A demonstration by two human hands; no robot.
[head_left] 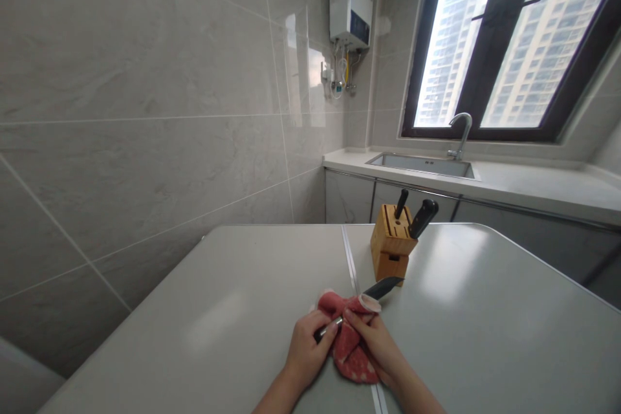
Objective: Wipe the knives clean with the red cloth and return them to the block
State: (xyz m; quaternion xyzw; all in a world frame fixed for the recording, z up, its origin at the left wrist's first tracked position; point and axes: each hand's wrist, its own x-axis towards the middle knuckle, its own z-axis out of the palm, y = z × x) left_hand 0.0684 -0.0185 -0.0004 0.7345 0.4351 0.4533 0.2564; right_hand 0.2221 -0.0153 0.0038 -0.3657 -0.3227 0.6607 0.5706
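A kitchen knife (pixel 385 286) points away to the upper right, its dark blade bare toward the tip. My left hand (pixel 310 341) is closed around its black handle. A red cloth (pixel 356 362) with pale spots and a whitish edge is wrapped about the blade near the handle, and part of it hangs down between my hands. My right hand (pixel 373 339) pinches the cloth over the blade, thumb on top. The cloth hides that stretch of the blade.
Just beyond the knife tip stands a wooden knife block (pixel 388 239) with black-handled knives in it. The white folding table (pixel 252 310) has a metal seam (pixel 349 252) across it. Behind are a counter with a sink (pixel 422 165) and a faucet (pixel 463 132).
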